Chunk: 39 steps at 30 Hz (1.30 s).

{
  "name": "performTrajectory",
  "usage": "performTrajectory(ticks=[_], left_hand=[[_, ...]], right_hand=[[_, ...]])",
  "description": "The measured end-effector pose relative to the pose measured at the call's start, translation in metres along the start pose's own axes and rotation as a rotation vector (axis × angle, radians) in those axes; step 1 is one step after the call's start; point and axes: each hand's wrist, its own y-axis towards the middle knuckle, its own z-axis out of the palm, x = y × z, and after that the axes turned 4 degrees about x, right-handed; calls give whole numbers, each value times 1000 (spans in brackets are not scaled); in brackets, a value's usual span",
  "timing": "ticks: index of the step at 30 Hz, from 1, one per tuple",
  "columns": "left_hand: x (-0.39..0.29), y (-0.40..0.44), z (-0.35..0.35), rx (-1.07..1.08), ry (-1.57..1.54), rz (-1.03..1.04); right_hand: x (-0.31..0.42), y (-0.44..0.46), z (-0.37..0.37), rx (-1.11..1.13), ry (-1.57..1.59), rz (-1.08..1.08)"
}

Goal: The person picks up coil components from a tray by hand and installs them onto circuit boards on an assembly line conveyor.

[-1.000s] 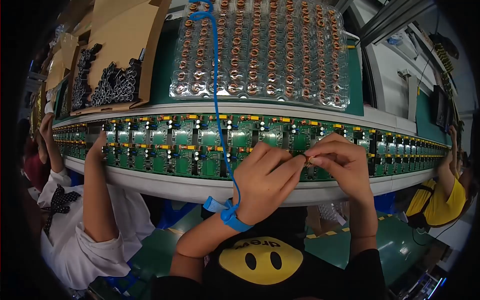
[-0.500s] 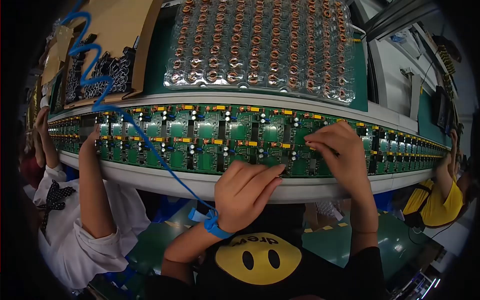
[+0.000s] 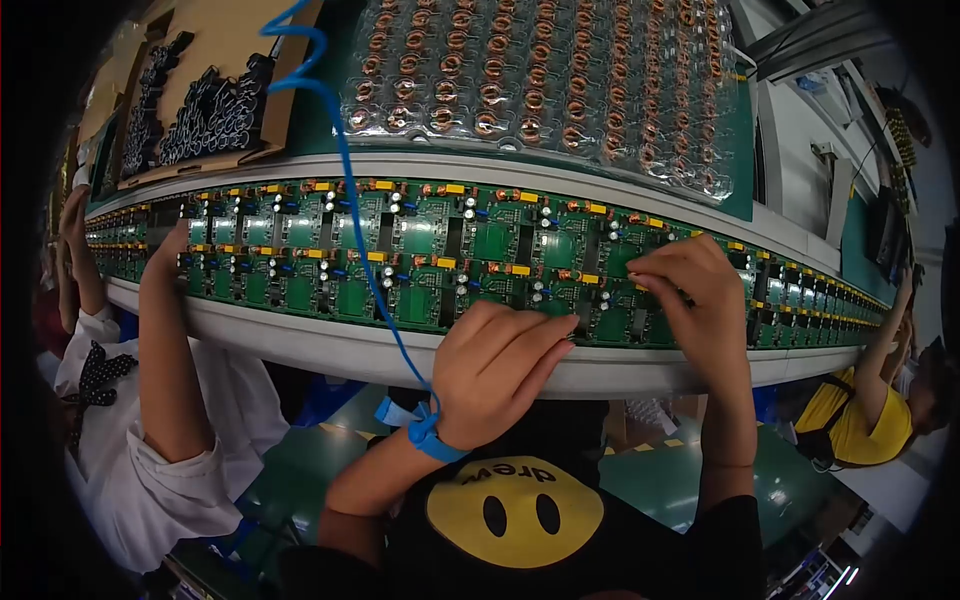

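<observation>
Circuit boards lie at twelve o'clock from our left hand; whether it or our right hand grips anything, we cannot tell. Our blue cord, crossing toward eleven, could snag yellow components if tugged.

I wear a black shirt with short sleeves, a big yellow smiley on its front, with two black oval eyes and dark lettering reading "drew". My left hand and right hand are bare. A blue strap with a loose end rings my left wrist; its blue cord coils at the far end.
</observation>
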Motion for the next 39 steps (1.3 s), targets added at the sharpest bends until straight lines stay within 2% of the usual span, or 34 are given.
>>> performTrajectory(ticks=[9,11,14,24,27,29,32,35,39], left_hand=[[0,0,2,38,-4,6],[0,-2,4,158,63,32],[-2,0,5,192,148,14],[1,-3,7,128,98,-24],[-2,-3,5,168,144,27],[-7,-5,4,256,236,195],[-7,-6,6,353,375,237],[-9,-11,11,343,444,220],[-8,-9,9,359,394,193]], right_hand=[[4,0,-2,32,-24,7],[4,0,-2,34,-25,3],[4,1,-2,33,-29,-8],[3,-1,-2,48,-103,-43],[4,0,-2,40,-118,-55],[3,0,-1,22,-135,-80],[3,1,1,7,-148,-104],[4,1,-1,21,-139,-89],[5,1,-2,46,-141,-75]])
